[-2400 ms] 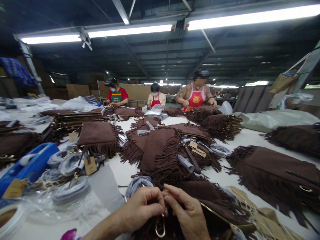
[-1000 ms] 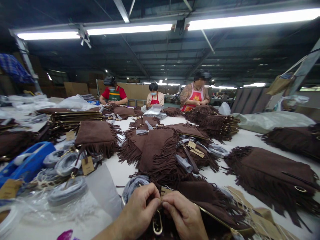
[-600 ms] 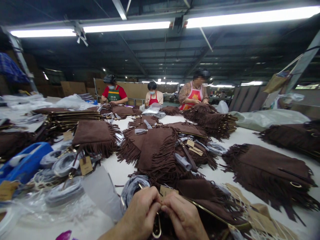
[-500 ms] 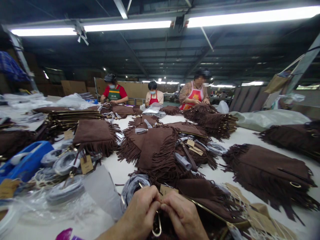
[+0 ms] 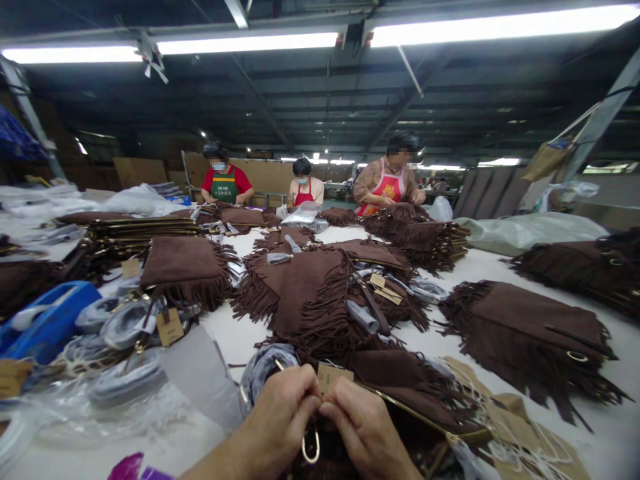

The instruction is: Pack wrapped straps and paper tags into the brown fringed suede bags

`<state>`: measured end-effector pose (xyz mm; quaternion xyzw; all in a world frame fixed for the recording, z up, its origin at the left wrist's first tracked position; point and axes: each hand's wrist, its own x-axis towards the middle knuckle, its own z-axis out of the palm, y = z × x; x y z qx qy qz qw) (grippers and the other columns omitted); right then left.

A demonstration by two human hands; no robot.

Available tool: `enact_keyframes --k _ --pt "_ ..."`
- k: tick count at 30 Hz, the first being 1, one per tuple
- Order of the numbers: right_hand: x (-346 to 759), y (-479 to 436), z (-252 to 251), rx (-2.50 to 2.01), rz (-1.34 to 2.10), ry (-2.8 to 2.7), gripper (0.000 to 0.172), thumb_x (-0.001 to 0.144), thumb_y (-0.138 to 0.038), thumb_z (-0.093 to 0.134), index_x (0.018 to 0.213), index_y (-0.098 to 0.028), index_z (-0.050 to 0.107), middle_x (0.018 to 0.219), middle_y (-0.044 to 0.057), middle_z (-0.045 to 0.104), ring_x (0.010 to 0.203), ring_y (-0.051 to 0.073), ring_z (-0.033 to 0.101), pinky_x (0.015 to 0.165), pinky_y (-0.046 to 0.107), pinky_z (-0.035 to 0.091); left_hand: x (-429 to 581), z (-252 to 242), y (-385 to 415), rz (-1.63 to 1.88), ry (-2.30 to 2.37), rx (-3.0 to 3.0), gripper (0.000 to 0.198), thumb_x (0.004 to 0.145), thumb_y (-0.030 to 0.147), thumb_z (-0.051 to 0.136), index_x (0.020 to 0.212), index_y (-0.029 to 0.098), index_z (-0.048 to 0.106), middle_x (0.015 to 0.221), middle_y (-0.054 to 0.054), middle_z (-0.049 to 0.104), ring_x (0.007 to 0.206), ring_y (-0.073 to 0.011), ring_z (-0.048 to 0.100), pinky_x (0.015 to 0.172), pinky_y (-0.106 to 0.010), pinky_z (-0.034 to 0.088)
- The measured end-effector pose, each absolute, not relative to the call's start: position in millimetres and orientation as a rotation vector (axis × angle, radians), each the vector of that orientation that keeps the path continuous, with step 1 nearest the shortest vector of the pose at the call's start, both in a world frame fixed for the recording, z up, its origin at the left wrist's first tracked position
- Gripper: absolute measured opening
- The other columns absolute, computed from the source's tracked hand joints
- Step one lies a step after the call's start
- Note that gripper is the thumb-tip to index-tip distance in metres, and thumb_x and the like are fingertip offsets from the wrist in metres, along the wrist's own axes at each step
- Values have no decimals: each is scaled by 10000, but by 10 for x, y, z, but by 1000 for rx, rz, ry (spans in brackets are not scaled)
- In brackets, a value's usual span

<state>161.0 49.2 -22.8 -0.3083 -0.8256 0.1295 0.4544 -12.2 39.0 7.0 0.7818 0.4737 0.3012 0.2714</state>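
Observation:
Both my hands meet at the bottom centre with thumbs and forefingers pinched tip to tip. What lies between the fingertips of my left hand (image 5: 285, 403) and my right hand (image 5: 357, 420) is too small to make out. A gold metal clasp (image 5: 311, 448) hangs just below my left fingers. Behind the fingertips shows a tan paper tag (image 5: 334, 377). Under and beside my right hand lies a dark brown fringed bag (image 5: 415, 380) with a gold zip along its edge. A plastic-wrapped coiled strap (image 5: 265, 370) touches the area beyond my left hand.
More brown fringed bags (image 5: 313, 293) cover the table's middle. A blue tape dispenser (image 5: 55, 317) and wrapped strap coils (image 5: 125, 323) are at left. Paper tags with white strings (image 5: 520, 427) lie at right. Several co-workers, one in a green apron (image 5: 224, 187), work across the table.
My hands keep their pinch, nearly in place. The whole view has shifted slightly, and the gold clasp hangs a little differently. The co-workers' arms have moved a bit.

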Motion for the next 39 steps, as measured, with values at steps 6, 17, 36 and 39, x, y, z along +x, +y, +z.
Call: enact_keyframes --k 6,17,36,39 --pt "1615 516 -195 -941 562 -2025 327 969 -350 484 698 -208 601 646 -21 597 604 134 577 576 210 423 -173 167 483 806 1220 2020 114 803 161 481 707 195 532 711 11 598 709 -146 541 666 -241 379" --pt "1862 461 395 -1316 150 -2319 213 936 -196 469 824 -223 647 808 29 694 769 204 674 699 280 488 -695 445 652 496 1630 2260 198 767 267 526 935 182 588 968 -69 634 935 -244 565 813 -335 418" --pt "3316 949 765 -2201 -517 -2137 122 822 -186 552 773 -187 663 816 162 701 780 361 679 624 410 472 -799 312 730 599 1813 2275 462 693 25 447 1123 179 518 1076 -95 639 1053 -245 582 908 -352 434" --pt "3030 788 709 -1798 -213 -2098 261 860 -254 521 1046 -165 681 1049 177 701 931 333 679 799 455 519 -648 500 635 731 1765 2398 491 696 17 440 1147 187 531 1106 -87 607 1079 -242 532 935 -367 427"
